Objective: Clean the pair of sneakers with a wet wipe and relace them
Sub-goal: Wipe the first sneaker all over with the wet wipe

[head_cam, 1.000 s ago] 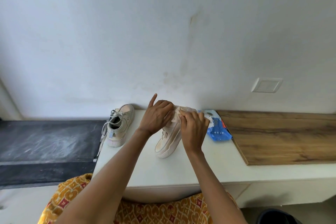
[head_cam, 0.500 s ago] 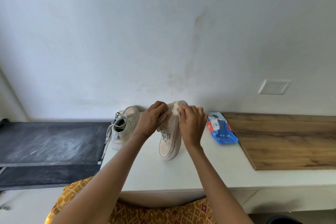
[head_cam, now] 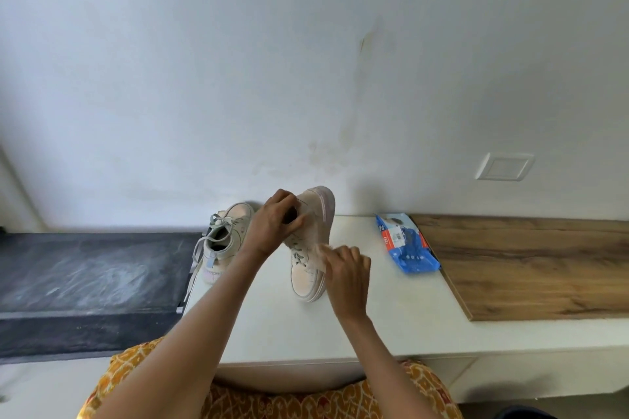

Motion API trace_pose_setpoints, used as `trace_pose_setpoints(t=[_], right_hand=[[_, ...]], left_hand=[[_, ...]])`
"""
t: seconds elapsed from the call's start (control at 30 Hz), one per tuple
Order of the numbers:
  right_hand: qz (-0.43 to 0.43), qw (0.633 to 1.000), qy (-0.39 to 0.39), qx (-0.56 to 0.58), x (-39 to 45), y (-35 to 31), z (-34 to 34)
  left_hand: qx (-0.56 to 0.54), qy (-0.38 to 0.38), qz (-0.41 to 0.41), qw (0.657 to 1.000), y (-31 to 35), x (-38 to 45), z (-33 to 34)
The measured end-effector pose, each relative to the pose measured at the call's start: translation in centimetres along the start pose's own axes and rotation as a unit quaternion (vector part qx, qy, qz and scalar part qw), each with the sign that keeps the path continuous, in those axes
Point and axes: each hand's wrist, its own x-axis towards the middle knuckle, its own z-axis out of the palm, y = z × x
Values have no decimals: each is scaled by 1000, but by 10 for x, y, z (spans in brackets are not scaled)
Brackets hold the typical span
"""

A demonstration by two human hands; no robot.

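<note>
Wiping the unlaced sneaker (head_cam: 308,255), tipped on its side on the white surface (head_cam: 374,309): left hand (head_cam: 274,224) grips its toe end, right hand (head_cam: 345,270) pinches a wet wipe (head_cam: 320,253) against the upper. Second sneaker (head_cam: 226,238) stands beside, laced. Cleaning step; next, likely turning the shoe.

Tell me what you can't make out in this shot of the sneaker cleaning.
Head view only:
- Wet wipe: motion-blurred under the right hand.
- Held sneaker: its top is hidden by the left hand.
- Blue packet: its print is too small to read.
- Second sneaker: its far side is hidden.
</note>
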Motion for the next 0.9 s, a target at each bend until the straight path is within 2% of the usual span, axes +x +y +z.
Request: trace_pose_setpoints(t=[0.17,0.23,0.3,0.37,0.57,0.73,0.8,0.9], right_hand=[[60,994,70,66,60,-6,-9],[46,995,46,81,93,-17,-13],[31,995,-11,99,106,-26,-9],[34,995,-22,97,97,-29,-1],[48,995,45,71,58,-13,0],[-8,1000,-11,26,16,10,9],[35,998,-31,48,11,13,14],[170,968,-52,175,20,5,19]], left_hand=[[-4,33,-22,999,-11,-16,-7],[-10,44,-12,999,-9,-19,-4],[-22,33,9,999,-3,-19,0],[-25,23,24,999,2,-19,6],[-13,25,53,998,7,-18,14],[-10,28,38,999,1,-18,5],[5,22,31,999,-1,-20,3],[72,-7,20,997,-1,-13,7]])
